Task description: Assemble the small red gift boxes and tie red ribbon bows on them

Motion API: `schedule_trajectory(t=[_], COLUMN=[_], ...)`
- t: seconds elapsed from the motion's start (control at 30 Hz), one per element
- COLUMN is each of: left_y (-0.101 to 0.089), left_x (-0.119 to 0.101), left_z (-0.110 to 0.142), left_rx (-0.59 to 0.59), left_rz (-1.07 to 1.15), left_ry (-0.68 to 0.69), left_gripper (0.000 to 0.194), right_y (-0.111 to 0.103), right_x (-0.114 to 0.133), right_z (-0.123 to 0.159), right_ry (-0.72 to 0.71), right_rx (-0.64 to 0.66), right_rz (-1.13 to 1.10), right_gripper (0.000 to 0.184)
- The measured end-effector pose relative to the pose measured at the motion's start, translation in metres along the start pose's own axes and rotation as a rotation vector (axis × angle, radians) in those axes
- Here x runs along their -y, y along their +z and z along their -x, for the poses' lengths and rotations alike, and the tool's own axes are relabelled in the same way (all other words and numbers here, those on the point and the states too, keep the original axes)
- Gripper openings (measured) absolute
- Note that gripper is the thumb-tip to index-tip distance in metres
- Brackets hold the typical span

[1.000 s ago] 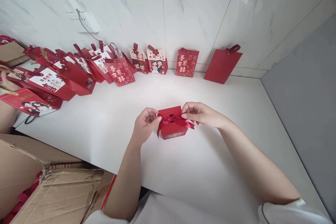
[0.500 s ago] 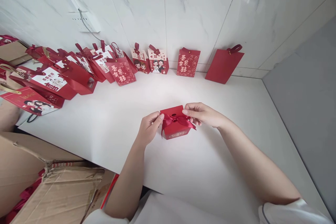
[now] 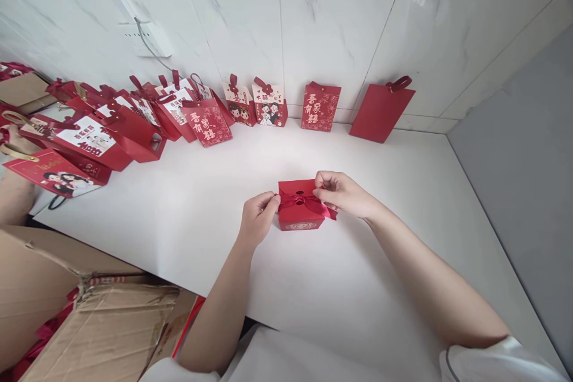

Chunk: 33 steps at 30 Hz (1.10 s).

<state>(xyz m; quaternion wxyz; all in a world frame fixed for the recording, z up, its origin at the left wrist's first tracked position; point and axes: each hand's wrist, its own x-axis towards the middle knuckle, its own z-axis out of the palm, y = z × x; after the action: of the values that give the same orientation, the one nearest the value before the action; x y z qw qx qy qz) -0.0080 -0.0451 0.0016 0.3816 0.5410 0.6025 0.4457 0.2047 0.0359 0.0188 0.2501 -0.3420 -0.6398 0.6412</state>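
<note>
A small red gift box (image 3: 295, 216) sits upright on the white table in front of me, with a pale printed pattern low on its front. A dark red satin ribbon (image 3: 297, 199) crosses it, tied in a bow near a small round hole in the top flap. My left hand (image 3: 258, 215) pinches the ribbon at the box's left side. On the other side, my right hand (image 3: 344, 193) is closed on the ribbon near the right edge, and a ribbon tail hangs out below those fingers.
Several red gift bags (image 3: 92, 137) crowd the table's left part. More printed boxes and a plain red bag (image 3: 382, 112) stand along the tiled wall. Another person's hand (image 3: 20, 142) is at the far left. An open cardboard box (image 3: 107, 328) stands below the table's front edge.
The bow's loops are drawn out flatter and tighter across the box. The box has turned slightly to face me squarely. At the far left, the other person's hand has come up among the bags.
</note>
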Motion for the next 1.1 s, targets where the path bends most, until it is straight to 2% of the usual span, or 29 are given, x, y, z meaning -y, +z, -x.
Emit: schedule_trajectory(t=[0.07, 0.23, 0.33, 0.4, 0.47, 0.53, 0.67, 0.9, 1.1], left_y=[0.0, 0.0, 0.0, -0.001, -0.001, -0.001, -0.001, -0.003, -0.002], left_x=[0.0, -0.003, -0.005, -0.005, -0.005, -0.006, -0.007, -0.004, -0.003], left_z=[0.0, -0.001, -0.001, -0.001, -0.001, -0.001, -0.004, -0.006, -0.006], left_rx=[0.006, -0.037, -0.038, -0.032, -0.027, -0.023, -0.012, 0.015, 0.006], left_rz=[-0.01, -0.026, -0.032, -0.04, -0.041, -0.042, -0.04, -0.036, -0.028], left_ry=[0.007, 0.054, 0.069, 0.069, 0.064, 0.063, 0.063, 0.054, 0.036], left_gripper=[0.038, 0.038, 0.037, 0.039, 0.04, 0.041, 0.039, 0.04, 0.041], right_y=[0.0, -0.005, -0.01, -0.014, -0.017, -0.017, -0.015, -0.013, -0.013], right_x=[0.002, 0.01, 0.012, 0.011, 0.009, 0.007, 0.006, 0.008, 0.006], right_z=[0.001, 0.006, 0.009, 0.009, 0.008, 0.006, 0.004, 0.003, 0.003], right_ry=[-0.014, 0.011, 0.105, 0.206, 0.289, 0.314, 0.255, 0.181, 0.141], right_rx=[0.02, 0.053, -0.045, -0.066, -0.022, 0.049, 0.134, 0.092, 0.123], right_rz=[-0.018, 0.004, 0.156, 0.253, 0.28, 0.253, 0.177, 0.074, 0.099], right_gripper=[0.016, 0.029, 0.035, 0.046, 0.058, 0.064, 0.055, 0.046, 0.046])
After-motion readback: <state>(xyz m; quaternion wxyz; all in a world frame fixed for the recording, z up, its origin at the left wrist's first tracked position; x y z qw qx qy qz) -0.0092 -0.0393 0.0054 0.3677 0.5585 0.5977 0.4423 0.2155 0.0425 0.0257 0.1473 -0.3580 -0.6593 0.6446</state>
